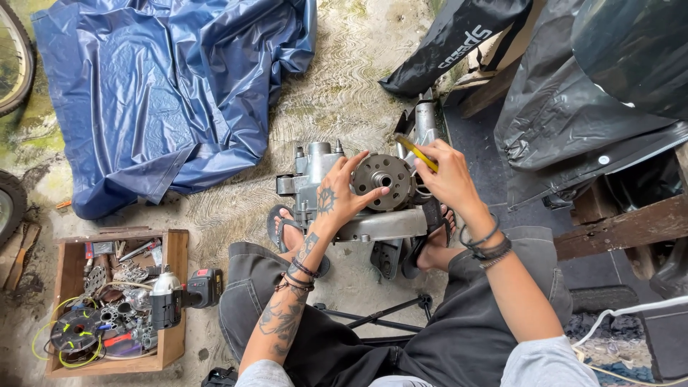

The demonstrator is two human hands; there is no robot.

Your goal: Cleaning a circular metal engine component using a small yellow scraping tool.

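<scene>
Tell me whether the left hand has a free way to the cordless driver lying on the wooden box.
Probably yes. The left hand rests on the engine's round hub; the cordless driver lies on the wooden box beside the left knee, uncovered, with only open floor between.

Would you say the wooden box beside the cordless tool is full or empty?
Full: the wooden box is crammed with metal parts, tools and yellow wire.

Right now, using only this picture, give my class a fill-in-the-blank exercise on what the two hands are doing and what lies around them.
1. The right hand holds a tool with a ____ handle.
2. The left hand rests on a round metal ____ on the engine block.
3. The cordless driver lies on the wooden ____.
4. A crumpled sheet on the ground is ____.

Missing words: yellow; disc; box; blue
</scene>
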